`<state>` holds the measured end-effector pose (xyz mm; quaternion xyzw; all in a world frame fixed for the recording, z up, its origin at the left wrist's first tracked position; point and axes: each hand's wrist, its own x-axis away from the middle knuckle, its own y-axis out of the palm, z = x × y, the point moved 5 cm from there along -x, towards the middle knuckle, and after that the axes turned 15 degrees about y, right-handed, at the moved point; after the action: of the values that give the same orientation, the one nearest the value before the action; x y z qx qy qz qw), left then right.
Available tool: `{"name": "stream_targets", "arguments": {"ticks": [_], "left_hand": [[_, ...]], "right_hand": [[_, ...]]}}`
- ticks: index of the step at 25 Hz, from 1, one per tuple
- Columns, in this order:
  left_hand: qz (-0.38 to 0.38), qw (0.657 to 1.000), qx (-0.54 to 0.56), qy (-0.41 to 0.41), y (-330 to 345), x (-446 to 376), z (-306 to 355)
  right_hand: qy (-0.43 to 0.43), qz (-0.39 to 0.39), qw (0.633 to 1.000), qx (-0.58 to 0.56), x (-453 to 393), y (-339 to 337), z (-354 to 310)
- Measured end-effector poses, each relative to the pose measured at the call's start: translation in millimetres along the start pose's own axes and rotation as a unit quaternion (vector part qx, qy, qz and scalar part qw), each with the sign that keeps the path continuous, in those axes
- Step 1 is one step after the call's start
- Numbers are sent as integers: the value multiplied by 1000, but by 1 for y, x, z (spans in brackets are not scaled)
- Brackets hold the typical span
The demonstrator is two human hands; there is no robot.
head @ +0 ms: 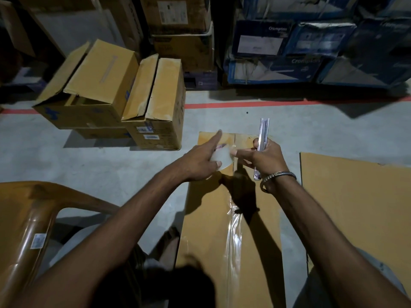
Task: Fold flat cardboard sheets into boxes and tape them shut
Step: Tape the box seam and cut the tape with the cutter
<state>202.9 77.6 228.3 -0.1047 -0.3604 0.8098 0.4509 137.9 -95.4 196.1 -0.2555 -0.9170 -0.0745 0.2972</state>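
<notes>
I am taping the box (231, 218) on the floor (133, 174); clear tape already runs down its centre seam. My left hand (200, 161) is holding the tape roll (222, 157) near the box's far edge, forefinger outstretched, while my right hand (264, 158) is gripping a cutter (262, 138). The flat sheet (355, 207) beside it is waiting unfolded.

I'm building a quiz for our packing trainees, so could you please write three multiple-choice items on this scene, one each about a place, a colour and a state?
1. Where does the flat cardboard sheet lie?
A. right of the taped box
B. on the chair
C. atop the stacked boxes

2. What colour is the floor line?
A. yellow
B. red
C. white

3. What is the right hand doing?
A. resting open
B. pressing tape flat
C. gripping a cutter

Answers:
1 A, it lies on the floor beside the taped box.
2 B, a red stripe crosses the grey floor.
3 C, its fingers curl round the silver cutter.
</notes>
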Motion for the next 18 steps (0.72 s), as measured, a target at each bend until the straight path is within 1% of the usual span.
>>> {"name": "stream_targets", "arguments": {"ticks": [1, 4, 6, 8, 10, 12, 15, 17, 18], "left_hand": [[5, 1000, -9, -2, -4, -1, -3], [0, 999, 17, 47, -11, -2, 1], [-4, 996, 57, 62, -12, -2, 5], [16, 995, 79, 65, -16, -1, 6], [53, 994, 75, 61, -26, 3, 1], [75, 993, 80, 42, -35, 8, -10], [73, 990, 116, 22, -48, 7, -26], [76, 990, 114, 28, -62, -2, -33], [83, 990, 107, 26, -71, -8, -38]], "right_hand": [[28, -17, 999, -30, -1, -3, 0], [116, -72, 985, -105, -1, -13, 1], [151, -107, 976, -114, -3, -18, 4], [172, -129, 966, -141, -5, -22, 6], [168, -117, 963, -174, -10, -32, 4], [164, -89, 966, -178, -13, -45, 0], [164, -84, 968, -167, -20, -56, -4], [150, -73, 971, -171, -32, -61, -12], [136, -56, 972, -186, -42, -68, -17]]}}
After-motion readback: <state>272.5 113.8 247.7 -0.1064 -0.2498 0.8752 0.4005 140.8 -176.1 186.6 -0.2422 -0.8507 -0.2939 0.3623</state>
